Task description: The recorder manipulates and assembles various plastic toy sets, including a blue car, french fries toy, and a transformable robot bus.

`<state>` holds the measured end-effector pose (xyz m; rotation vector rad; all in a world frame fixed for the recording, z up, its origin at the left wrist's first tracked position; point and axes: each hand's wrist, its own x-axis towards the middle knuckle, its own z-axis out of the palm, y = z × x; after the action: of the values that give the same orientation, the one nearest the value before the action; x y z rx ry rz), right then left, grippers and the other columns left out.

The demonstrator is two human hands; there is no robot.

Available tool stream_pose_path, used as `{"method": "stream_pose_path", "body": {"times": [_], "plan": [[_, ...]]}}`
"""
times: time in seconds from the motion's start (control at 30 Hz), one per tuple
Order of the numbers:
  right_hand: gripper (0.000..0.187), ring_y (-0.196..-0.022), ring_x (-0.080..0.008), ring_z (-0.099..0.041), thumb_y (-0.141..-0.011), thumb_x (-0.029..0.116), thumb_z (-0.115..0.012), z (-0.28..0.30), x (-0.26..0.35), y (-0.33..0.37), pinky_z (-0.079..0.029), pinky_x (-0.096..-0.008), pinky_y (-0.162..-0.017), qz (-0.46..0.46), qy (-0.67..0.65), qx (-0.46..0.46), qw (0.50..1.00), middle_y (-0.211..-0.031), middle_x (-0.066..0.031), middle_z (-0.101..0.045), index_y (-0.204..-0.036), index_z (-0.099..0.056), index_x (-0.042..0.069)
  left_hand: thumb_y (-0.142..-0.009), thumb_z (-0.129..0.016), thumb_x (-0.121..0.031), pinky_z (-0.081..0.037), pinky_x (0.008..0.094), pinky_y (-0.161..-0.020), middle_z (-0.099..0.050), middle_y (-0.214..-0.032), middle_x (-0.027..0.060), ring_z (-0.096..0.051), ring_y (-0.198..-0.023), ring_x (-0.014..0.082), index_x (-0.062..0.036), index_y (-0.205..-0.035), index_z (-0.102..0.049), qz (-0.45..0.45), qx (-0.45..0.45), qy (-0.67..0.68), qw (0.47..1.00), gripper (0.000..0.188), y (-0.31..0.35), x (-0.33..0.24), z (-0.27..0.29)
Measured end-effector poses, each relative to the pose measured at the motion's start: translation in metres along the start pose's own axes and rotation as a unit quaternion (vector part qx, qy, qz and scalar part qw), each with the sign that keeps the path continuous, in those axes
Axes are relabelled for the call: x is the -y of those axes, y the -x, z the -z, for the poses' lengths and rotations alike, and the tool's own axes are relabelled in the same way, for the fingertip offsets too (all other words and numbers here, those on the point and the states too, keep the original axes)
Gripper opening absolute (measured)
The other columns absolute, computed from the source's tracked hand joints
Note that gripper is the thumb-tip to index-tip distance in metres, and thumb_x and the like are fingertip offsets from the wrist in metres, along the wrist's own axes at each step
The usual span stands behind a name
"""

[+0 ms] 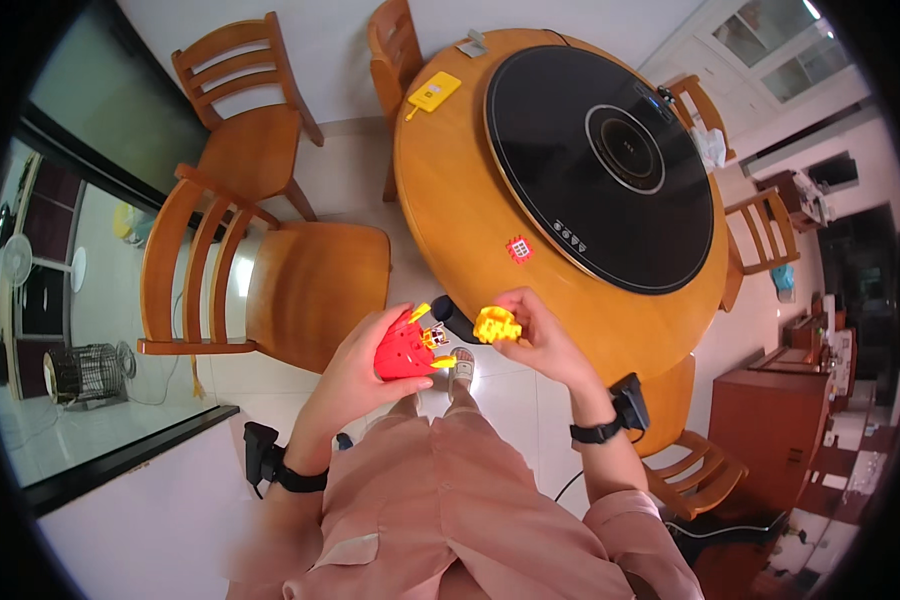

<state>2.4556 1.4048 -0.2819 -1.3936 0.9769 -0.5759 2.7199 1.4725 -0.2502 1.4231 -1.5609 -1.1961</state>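
Note:
My left hand (352,358) is wrapped round a red toy body (400,353). Yellow prongs stick out from its upper and lower right sides, and a small patch of white and dark detail shows between them. To the right of it, apart by a short gap, my right hand (545,335) pinches a bumpy yellow plastic piece (494,325) between thumb and fingers. A small red square piece with a white grid (519,249) lies on the round wooden table (440,200), beyond my right hand. Both hands are in the air near the table's edge.
A black round turntable (540,140) covers much of the table. Near the far left edge lie a yellow rectangular item with a strap (434,92) and a small grey object (473,43). A wooden chair (315,285) stands close at my left; more chairs surround the table.

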Motion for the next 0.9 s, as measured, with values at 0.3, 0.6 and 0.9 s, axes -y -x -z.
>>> {"method": "stream_pose_path", "body": {"times": [0.3, 0.6, 0.9], "plan": [[0.044, -0.085, -0.0190, -0.055, -0.075, 0.005, -0.066, 0.000, 0.084, 0.075, -0.046, -0.0271, -0.073, 0.088, 0.099, -0.109, 0.985, -0.097, -0.0098, -0.054, -0.117, -0.054, 0.002, -0.072, -0.078, -0.018, -0.046, 0.0347, -0.089, -0.055, -0.114, 0.0178, -0.057, -0.107, 0.0269, 0.0013, -0.127, -0.043, -0.068, -0.006, 0.062, 0.996, 0.068, -0.015, -0.040, -0.043], [0.049, -0.089, -0.0315, -0.057, -0.074, -0.001, -0.063, -0.010, 0.097, 0.087, -0.048, -0.0362, -0.076, 0.095, 0.258, -0.167, 0.947, -0.103, -0.0180, -0.052, -0.122, -0.049, -0.002, -0.074, -0.077, -0.011, -0.049, 0.0325, -0.086, -0.060, -0.109, 0.0165, -0.061, -0.103, 0.0213, 0.0015, -0.123, -0.040, -0.035, -0.026, 0.058, 0.997, 0.062, -0.022, -0.063, -0.071], [0.074, -0.099, -0.0378, -0.056, -0.083, 0.008, -0.060, -0.016, 0.096, 0.079, -0.047, -0.0384, -0.084, 0.086, 0.297, -0.133, 0.942, -0.112, -0.0255, -0.051, -0.143, -0.019, -0.002, -0.085, -0.065, -0.015, -0.050, 0.0366, -0.084, -0.056, -0.118, 0.0228, -0.060, -0.104, 0.0349, 0.0003, -0.133, -0.036, -0.131, -0.024, 0.020, 0.991, 0.058, -0.021, -0.062, -0.079]]}}
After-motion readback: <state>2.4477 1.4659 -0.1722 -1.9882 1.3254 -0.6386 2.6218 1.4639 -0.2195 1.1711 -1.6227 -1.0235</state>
